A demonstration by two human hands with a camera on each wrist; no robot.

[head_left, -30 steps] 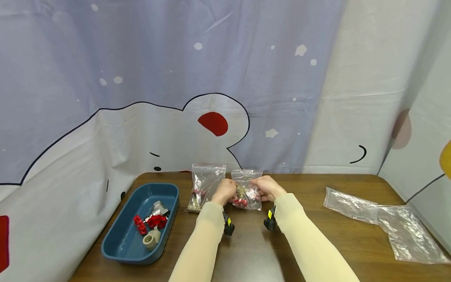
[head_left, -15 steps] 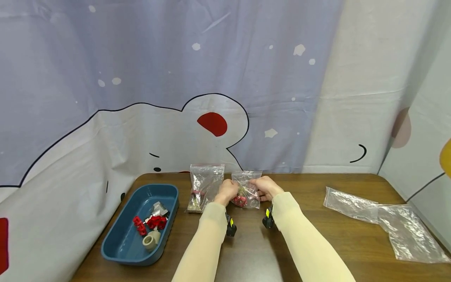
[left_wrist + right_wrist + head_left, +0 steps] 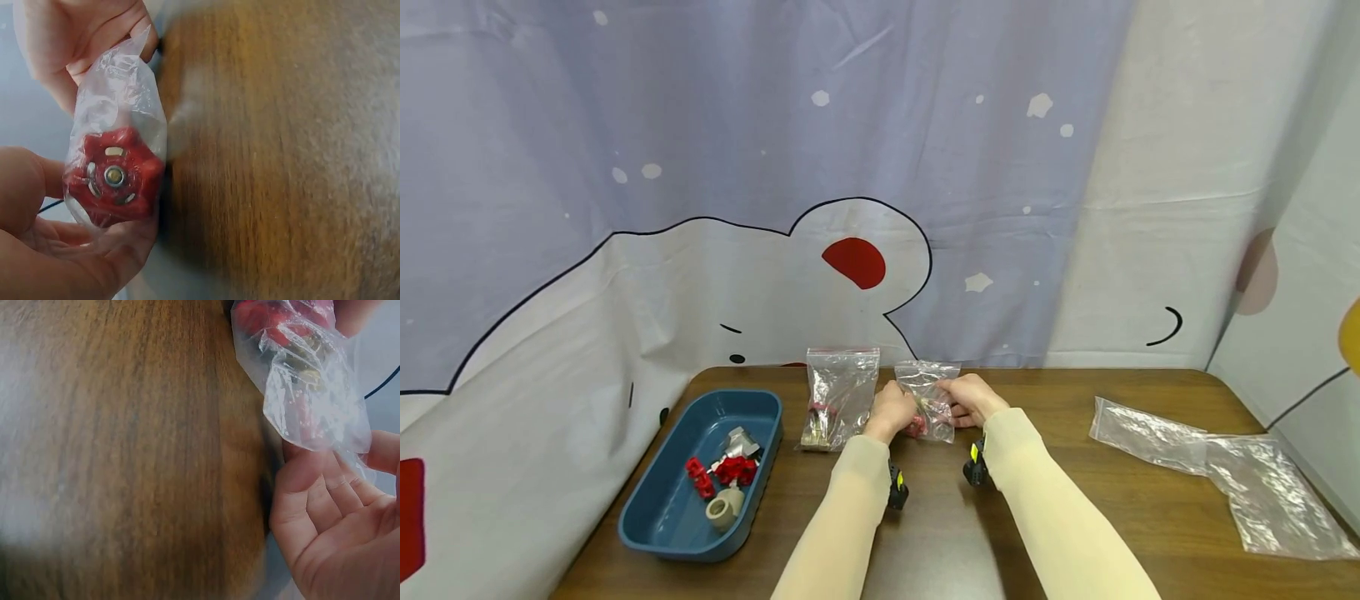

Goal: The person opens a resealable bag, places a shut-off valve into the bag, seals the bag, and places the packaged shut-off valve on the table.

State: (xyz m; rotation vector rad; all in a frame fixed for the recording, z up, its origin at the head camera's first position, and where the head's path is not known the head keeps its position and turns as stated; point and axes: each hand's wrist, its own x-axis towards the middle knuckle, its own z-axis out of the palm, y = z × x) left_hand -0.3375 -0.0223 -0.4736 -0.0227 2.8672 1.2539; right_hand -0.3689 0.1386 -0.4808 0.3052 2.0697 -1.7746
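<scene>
A clear zip bag (image 3: pixel 922 377) stands near the table's back edge with a valve inside it. The valve's red handwheel (image 3: pixel 140 181) faces the left wrist camera, and its brass-coloured body (image 3: pixel 310 378) glints through the plastic in the right wrist view. My left hand (image 3: pixel 891 412) grips the bag around the handwheel from the left, thumb and fingers on either side. On the other side my right hand (image 3: pixel 973 400) pinches the bag's edge between thumb and fingers. A second zip bag (image 3: pixel 850 379), holding a brass piece with red on it, leans just left of my left hand.
A blue tray (image 3: pixel 628 508) stands at the left, holding red-handled parts, a silvery piece and a grey pipe fitting (image 3: pixel 722 508). Flat clear bags (image 3: pixel 1273 500) lie at the table's right side. A patterned curtain (image 3: pixel 985 208) hangs behind the table (image 3: pixel 1060 500).
My left hand has shifted a little to the right over the bag, covering more of the valve and its handwheel. The right hand stays at the bag's right edge.
</scene>
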